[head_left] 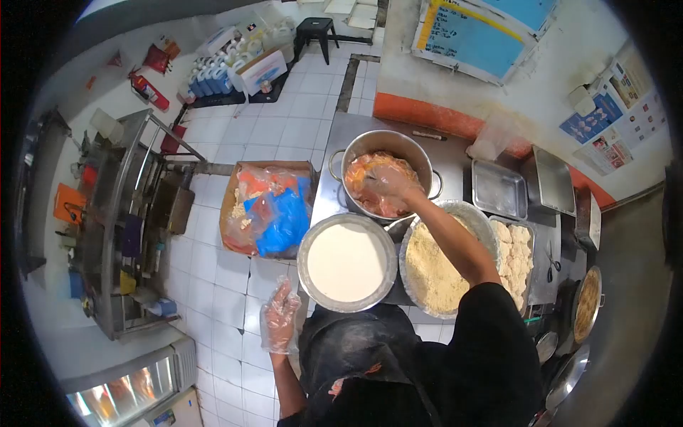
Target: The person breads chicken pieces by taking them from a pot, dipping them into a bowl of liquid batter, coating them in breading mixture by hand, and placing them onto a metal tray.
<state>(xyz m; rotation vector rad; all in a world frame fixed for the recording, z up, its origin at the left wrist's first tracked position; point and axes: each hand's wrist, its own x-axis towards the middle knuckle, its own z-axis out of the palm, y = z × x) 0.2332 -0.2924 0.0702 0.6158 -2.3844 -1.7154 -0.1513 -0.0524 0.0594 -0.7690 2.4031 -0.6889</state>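
Note:
My right hand (391, 186) reaches into a large steel pot (416, 146) of raw meat in reddish marinade (366, 167); its fingers are partly hidden among the pieces. My left hand (282, 313), in a clear plastic glove, hangs over the floor, left of a round bowl of white liquid (347, 258), touching nothing. Its fingers look loosely extended, with nothing in them. Under my right forearm is a wide bowl of yellowish flour (437, 272). Right of that bowl, a metal tray holds coated pieces (514, 260).
A cardboard box with plastic bags (274, 213) stands left of the pot. Metal trays (499, 188) sit at the back right near scissors (551, 263). A pan of frying food (588, 304) is far right; a steel rack (117, 235) is on the left.

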